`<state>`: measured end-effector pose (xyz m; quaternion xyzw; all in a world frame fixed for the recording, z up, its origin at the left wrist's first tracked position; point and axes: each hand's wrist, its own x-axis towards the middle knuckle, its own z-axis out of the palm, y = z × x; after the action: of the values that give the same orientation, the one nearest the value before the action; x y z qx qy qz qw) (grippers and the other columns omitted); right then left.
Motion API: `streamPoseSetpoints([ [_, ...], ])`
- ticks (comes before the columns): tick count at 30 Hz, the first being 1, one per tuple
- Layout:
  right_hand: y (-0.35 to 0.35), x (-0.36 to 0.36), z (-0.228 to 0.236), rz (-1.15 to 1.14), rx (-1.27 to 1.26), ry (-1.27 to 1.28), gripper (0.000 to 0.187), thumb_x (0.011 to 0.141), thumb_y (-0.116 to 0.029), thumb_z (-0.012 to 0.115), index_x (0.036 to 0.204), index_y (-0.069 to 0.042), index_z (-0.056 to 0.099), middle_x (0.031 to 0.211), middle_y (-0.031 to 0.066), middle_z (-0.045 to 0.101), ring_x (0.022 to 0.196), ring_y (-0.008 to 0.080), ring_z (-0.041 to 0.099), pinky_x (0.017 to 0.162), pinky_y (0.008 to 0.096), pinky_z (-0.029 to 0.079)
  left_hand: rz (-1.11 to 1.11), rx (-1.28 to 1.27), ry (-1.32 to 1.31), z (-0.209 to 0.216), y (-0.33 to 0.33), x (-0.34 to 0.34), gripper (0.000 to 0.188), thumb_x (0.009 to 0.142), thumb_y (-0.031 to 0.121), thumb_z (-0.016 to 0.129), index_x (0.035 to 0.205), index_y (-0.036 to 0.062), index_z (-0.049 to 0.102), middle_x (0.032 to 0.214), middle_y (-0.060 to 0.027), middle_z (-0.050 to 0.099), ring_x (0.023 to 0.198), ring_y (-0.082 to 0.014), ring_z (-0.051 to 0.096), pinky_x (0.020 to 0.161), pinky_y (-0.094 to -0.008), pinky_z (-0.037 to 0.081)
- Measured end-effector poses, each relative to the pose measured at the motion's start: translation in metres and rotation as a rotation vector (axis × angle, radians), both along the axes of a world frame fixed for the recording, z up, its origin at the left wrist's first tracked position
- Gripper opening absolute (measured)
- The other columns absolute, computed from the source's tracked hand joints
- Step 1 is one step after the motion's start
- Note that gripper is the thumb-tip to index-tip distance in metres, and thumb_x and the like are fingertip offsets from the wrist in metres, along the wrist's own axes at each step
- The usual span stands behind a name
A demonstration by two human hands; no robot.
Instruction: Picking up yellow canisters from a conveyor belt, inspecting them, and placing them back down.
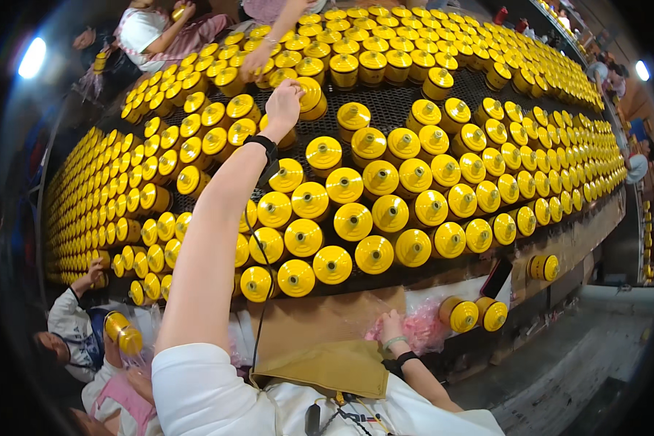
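Observation:
My left arm reaches far across the table. My left hand has its fingers closed at the rim of a yellow can with a shiny domed lid, which stands out larger than those around it. Close to my body, my right hand rests at the near edge with its fingers in a bunch of pink plastic film; the fingers look bent into it. Just right of the film, two yellow cans lean toward me. Each can lid has a small metal nozzle at its centre.
Rows of yellow cans cover the dark mesh tabletop. A cardboard sheet lines the near edge, with a dark phone and another can at right. A cable hangs along my left arm. Co-workers' hands reach in opposite and at left.

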<state>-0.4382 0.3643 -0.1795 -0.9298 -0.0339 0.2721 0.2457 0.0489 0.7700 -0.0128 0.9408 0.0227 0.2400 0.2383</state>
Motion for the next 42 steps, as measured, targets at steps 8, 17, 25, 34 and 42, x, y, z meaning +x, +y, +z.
streamPoseSetpoints([
  [8, 0.011, 0.004, 0.008, 0.004, 0.009, -0.031, 0.021, 0.064, 0.004, 0.065, 0.08, -0.007, 0.058, 0.095, 0.0184, 0.05, 0.095, 0.0384, 0.048, 0.083, 0.0439, 0.041, 0.002, 0.049, 0.184, -0.081, -0.015, 0.015, 0.019, 0.082, 0.026, 0.07, 0.081, 0.0076, 0.068, 0.09, -0.009, 0.068, 0.089, -0.0302, 0.065, 0.075, -0.0434, 0.051],
  [17, 0.01, 0.003, 0.01, -0.022, 0.068, -0.017, 0.017, 0.067, 0.004, 0.06, 0.079, -0.008, 0.056, 0.093, 0.0173, 0.049, 0.092, 0.0377, 0.047, 0.079, 0.0419, 0.04, 0.013, 0.244, 0.242, -0.054, 0.072, 0.014, 0.022, 0.076, 0.024, 0.074, 0.074, 0.0052, 0.064, 0.085, -0.0135, 0.064, 0.084, -0.0328, 0.064, 0.071, -0.0419, 0.05],
  [25, 0.02, 0.008, 0.02, -0.015, 0.02, 0.045, 0.013, 0.072, 0.003, 0.056, 0.082, -0.006, 0.055, 0.095, 0.0186, 0.049, 0.095, 0.0385, 0.047, 0.084, 0.0439, 0.04, 0.104, 0.008, 0.342, -0.087, 0.086, -0.01, 0.02, 0.08, 0.018, 0.07, 0.086, -0.0005, 0.066, 0.095, -0.0214, 0.066, 0.093, -0.0386, 0.062, 0.078, -0.0447, 0.05],
  [34, 0.023, 0.001, 0.021, -0.037, 0.038, 0.042, 0.026, 0.063, 0.007, 0.059, 0.086, -0.005, 0.055, 0.098, 0.0196, 0.048, 0.097, 0.0401, 0.046, 0.085, 0.0417, 0.041, -0.011, -0.014, 0.039, -0.016, 0.101, -0.045, 0.015, 0.088, 0.01, 0.06, 0.088, -0.0044, 0.065, 0.11, -0.0155, 0.065, 0.095, -0.0351, 0.063, 0.084, -0.041, 0.049],
  [42, 0.033, 0.027, 0.079, 0.267, -0.262, 0.159, 0.031, 0.069, -0.007, 0.072, 0.098, -0.004, 0.062, 0.106, 0.0209, 0.053, 0.103, 0.0403, 0.052, 0.09, 0.0432, 0.046, -0.093, -0.309, -0.402, 0.156, 0.034, -0.242, 0.015, 0.097, 0.005, 0.052, 0.092, -0.0055, 0.061, 0.104, -0.01, 0.065, 0.092, -0.0173, 0.058, 0.085, -0.0264, 0.043],
])
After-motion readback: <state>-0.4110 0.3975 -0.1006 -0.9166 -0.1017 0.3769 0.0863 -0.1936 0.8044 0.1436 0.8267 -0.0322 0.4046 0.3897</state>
